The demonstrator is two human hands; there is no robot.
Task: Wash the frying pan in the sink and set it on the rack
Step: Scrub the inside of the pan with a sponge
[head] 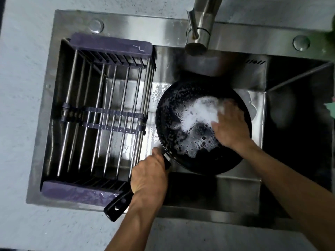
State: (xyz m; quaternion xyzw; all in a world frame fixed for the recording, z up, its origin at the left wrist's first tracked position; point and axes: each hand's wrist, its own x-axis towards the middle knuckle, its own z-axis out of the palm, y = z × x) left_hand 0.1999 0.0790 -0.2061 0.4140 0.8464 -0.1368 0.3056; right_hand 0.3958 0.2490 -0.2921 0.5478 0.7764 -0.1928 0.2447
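Stainless steel sink (126, 29) set in a pale speckled counter (23, 105), seen from above. We note a black frying pan (174, 113) held over the basin, right of centre, its inside streaked with white suds (197, 115) and scattered bubbles. The pan's long black handle (117, 205) runs toward the near left, its end with the hanging hole jutting past the sink's near edge.

Left hand (148, 176): fingers wrapped round the handle close to where it joins the pan, thumb along the top. Grip is clamped firmly.

Right hand (230, 124): lying inside the pan on its right half, palm down, fingers reaching into the foam. Fingertips are blurred and buried in suds; we cannot tell whether they are spread flat or closed round a sponge or cloth.

Rack (107, 113): steel bars with purple plastic ends and cross-straps, spanning the left part of the basin, just beside the pan's left rim. Nothing is on it.

Faucet (201, 28): brushed metal, at the far edge, spout mouth above the pan's far rim. Water droplets bead on the sink floor between rack and pan.
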